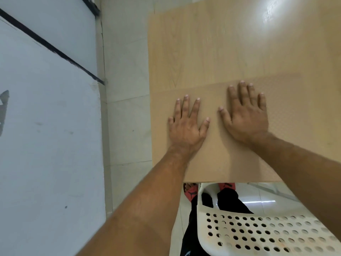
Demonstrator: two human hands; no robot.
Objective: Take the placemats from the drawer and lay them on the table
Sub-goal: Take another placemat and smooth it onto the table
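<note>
A tan, finely textured placemat (287, 115) lies flat on the near part of the light wooden table (221, 43), its far edge running across the table just beyond my fingertips. My left hand (186, 124) rests palm down on the mat's left half, fingers spread. My right hand (247, 117) presses flat on the mat a little further in, fingers also apart. Neither hand grips anything. No drawer is in view.
A white perforated plastic chair back (258, 231) stands between me and the table's near edge. A pale wall with a dark diagonal line (48, 108) runs along the left. A strip of tiled floor (127, 89) separates wall and table.
</note>
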